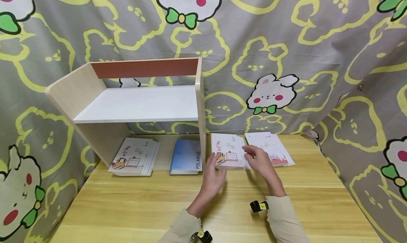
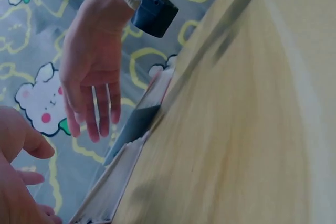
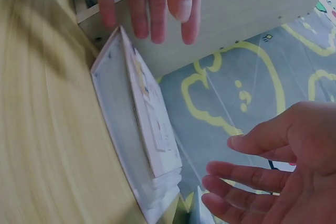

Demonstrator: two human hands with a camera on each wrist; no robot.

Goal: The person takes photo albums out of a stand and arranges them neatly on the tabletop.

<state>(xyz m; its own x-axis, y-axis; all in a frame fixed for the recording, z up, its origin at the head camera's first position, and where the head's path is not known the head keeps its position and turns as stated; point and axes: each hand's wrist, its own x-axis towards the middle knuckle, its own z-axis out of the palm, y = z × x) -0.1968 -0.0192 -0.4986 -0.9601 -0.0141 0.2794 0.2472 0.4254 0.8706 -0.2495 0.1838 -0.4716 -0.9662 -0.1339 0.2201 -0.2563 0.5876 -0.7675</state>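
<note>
A stack of thin white books with a printed picture lies flat on the table, right of the wooden shelf. My left hand is at its left edge and my right hand at its right edge, fingers relaxed and holding nothing. In the right wrist view, my right hand and left hand stand apart from the stack. The left wrist view also has gaps between my left hand, my right hand and the book edges.
A second white book stack lies to the right. Inside the shelf unit's lower bay are another white stack and a blue POLAROID book. A patterned curtain hangs behind the table.
</note>
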